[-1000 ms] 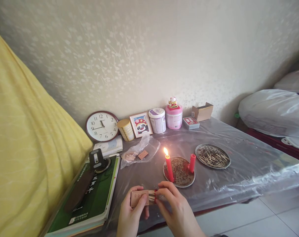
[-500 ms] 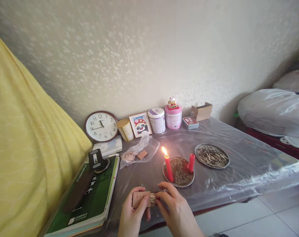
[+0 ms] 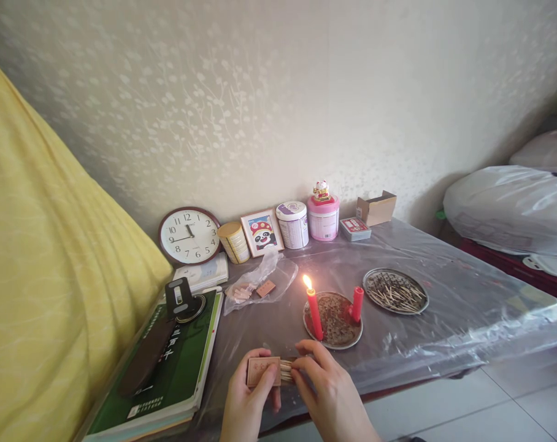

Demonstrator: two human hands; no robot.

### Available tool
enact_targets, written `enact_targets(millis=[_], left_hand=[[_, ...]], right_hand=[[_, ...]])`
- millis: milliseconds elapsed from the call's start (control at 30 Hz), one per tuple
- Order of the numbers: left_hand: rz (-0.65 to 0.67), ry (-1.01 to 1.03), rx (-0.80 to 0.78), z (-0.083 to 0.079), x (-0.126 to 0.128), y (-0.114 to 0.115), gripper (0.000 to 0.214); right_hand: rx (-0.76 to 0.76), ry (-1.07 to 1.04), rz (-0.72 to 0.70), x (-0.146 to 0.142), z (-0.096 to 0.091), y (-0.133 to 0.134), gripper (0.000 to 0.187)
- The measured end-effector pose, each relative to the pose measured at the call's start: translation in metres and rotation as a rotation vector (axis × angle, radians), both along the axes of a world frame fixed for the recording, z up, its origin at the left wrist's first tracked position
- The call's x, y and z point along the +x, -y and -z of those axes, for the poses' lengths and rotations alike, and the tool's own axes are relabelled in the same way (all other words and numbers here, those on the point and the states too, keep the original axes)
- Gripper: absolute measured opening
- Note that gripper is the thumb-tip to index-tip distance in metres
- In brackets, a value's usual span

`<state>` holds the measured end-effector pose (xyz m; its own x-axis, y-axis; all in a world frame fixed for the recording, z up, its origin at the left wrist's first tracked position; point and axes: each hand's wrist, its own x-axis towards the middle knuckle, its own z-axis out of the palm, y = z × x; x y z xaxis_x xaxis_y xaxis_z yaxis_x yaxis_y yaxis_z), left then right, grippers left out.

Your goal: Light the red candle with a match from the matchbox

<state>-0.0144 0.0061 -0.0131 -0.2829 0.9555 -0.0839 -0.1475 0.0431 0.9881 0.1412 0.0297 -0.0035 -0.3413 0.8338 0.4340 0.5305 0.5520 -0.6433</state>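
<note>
A small matchbox (image 3: 262, 372) is gripped in my left hand (image 3: 249, 393), thumb across its printed face. Its inner tray is slid partway out to the right, and a row of matches (image 3: 286, 370) shows in it. My right hand (image 3: 327, 383) has its fingers closed at the tray's outer end; the exact fingertip contact is partly hidden. Beyond the hands, a lit red candle (image 3: 314, 316) stands on a round metal plate (image 3: 336, 313) with brown residue. On the same plate is a shorter, unlit red candle (image 3: 357, 304).
Used matches lie on a second round plate (image 3: 395, 290) to the right. A plastic bag (image 3: 260, 279) with more matchboxes rests behind the hands. Green books (image 3: 181, 362) bearing a dark object are at left. Along the wall stand a clock (image 3: 189, 236), cans, a picture frame and a cardboard box (image 3: 376, 207).
My right hand has shifted very slightly right, and a little more of the matches shows at the matchbox's end. The left hand keeps its hold.
</note>
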Motion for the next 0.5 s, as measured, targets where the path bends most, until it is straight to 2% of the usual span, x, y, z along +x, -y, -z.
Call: enact_targets(millis=[233, 367, 433, 500], left_hand=[[-0.009, 0.087, 0.004, 0.001, 0.002, -0.001, 0.036], [-0.058, 0.186, -0.010, 0.000, -0.002, -0.002, 0.037], [-0.109, 0.234, -0.011, -0.003, -0.005, -0.003, 0.035], [-0.142, 0.276, -0.005, -0.006, -0.006, -0.003, 0.031]], right_hand=[[0.010, -0.011, 0.000, 0.000, -0.006, 0.001, 0.022], [0.019, -0.053, 0.022, 0.005, -0.009, -0.003, 0.021], [-0.022, -0.102, 0.042, 0.007, -0.011, -0.006, 0.019], [-0.140, -0.173, 0.071, 0.007, -0.011, -0.007, 0.019]])
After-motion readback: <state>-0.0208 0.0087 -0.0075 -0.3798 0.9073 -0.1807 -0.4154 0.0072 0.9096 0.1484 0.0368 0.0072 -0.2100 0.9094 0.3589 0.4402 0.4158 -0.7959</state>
